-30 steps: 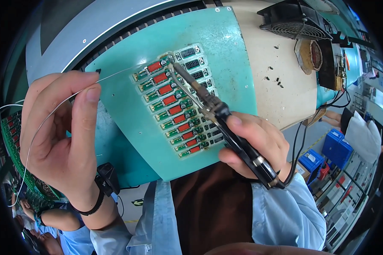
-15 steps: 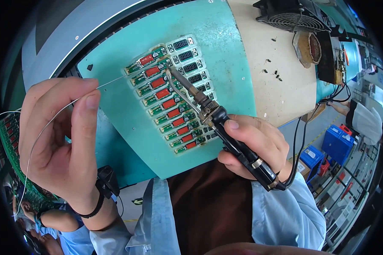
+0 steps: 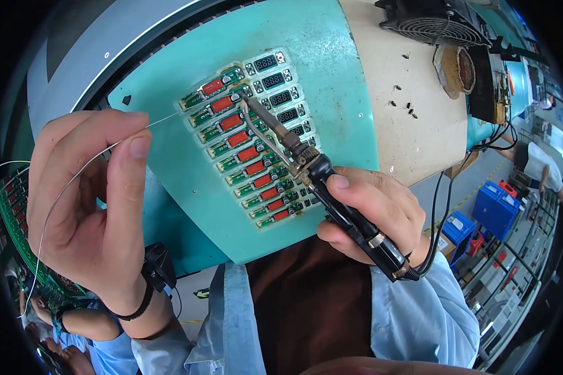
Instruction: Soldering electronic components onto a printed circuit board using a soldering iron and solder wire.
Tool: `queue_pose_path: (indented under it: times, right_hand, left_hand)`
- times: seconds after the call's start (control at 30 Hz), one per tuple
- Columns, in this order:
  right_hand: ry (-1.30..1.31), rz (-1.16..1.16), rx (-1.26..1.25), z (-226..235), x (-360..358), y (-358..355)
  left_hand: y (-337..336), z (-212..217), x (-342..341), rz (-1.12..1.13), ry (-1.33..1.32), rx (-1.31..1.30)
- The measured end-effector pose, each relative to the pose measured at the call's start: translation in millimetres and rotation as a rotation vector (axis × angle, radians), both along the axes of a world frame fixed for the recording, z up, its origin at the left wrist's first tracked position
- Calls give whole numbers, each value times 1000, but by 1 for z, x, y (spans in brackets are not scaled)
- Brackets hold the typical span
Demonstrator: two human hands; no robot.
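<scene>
My left hand pinches a thin solder wire between thumb and forefinger. The wire's free end reaches the upper circuit boards, and its tail loops down past the wrist. In my right hand is a black-handled soldering iron, gripped like a pen. Its tip is at the second board from the top, beside a small round capacitor; exact contact is too small to tell. Several narrow green circuit boards with red blocks sit in a row in a teal fixture plate. Black digit displays line their right side.
A black fan stands at the far right, near a worn brown round pad. Small loose parts lie on the beige surface. More green boards are at the left edge. Blue crates and other people are beyond.
The soldering iron's tip has shifted slightly left and up on the boards. My left hand has moved a little right with the solder wire. The grips are the same.
</scene>
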State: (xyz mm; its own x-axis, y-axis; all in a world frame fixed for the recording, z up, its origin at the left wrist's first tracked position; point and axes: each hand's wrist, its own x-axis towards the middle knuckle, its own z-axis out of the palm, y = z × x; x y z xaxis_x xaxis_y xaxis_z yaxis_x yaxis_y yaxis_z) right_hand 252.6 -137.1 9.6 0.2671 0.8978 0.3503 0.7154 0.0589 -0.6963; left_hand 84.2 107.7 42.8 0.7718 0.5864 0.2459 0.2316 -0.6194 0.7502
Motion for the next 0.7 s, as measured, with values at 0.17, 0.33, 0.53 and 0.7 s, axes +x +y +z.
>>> queue_pose_path:
  times: [0.17, 0.33, 0.53, 0.7]
  right_hand:
    - [9, -2, 1, 0, 0, -1]
    - [2, 7, -4, 1, 1, 0]
    - [0, 3, -33, 4, -1, -6]
    - [-18, 10, -53, 12, -2, -13]
  left_hand:
    - [0, -2, 1, 7, -8, 7]
    - [-1, 3, -1, 7, 20, 17]
    - [-2, -4, -1, 34, -85, 128]
    - [-6, -3, -4, 37, -103, 117]
